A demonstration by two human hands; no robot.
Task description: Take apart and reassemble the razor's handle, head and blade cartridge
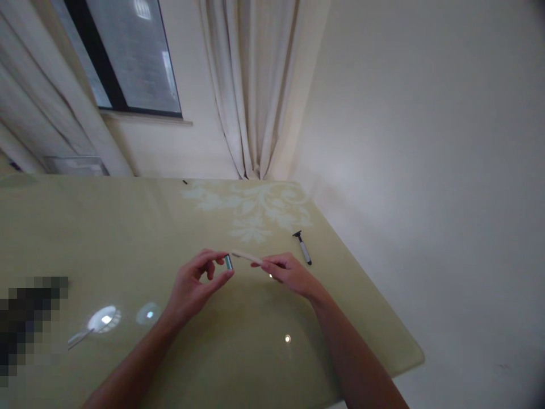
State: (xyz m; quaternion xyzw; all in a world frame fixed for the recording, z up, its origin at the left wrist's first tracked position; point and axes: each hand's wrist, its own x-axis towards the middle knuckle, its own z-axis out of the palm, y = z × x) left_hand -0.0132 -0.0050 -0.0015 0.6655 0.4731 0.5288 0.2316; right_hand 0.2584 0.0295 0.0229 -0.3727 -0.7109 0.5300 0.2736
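Note:
My left hand (191, 284) pinches a small razor cartridge (229, 262) by its ends, between the thumb and a fingertip; its face is teal with dark edges. A slim, cream toothbrush (247, 257) is gripped in my right hand (292, 275), its head pointing left. The brush tip is close beside the cartridge's upper end; whether they touch I cannot tell. Beyond my right hand, a razor (303, 249) with a dark head and a grey handle lies on the table.
The glossy greenish table (238, 352) has a pale floral pattern and light reflections. A small dark piece (184, 182) lies at its far edge. A wall (426, 170) borders the right side. Curtains (251, 85) and a window stand behind. At left is a pixelated dark patch.

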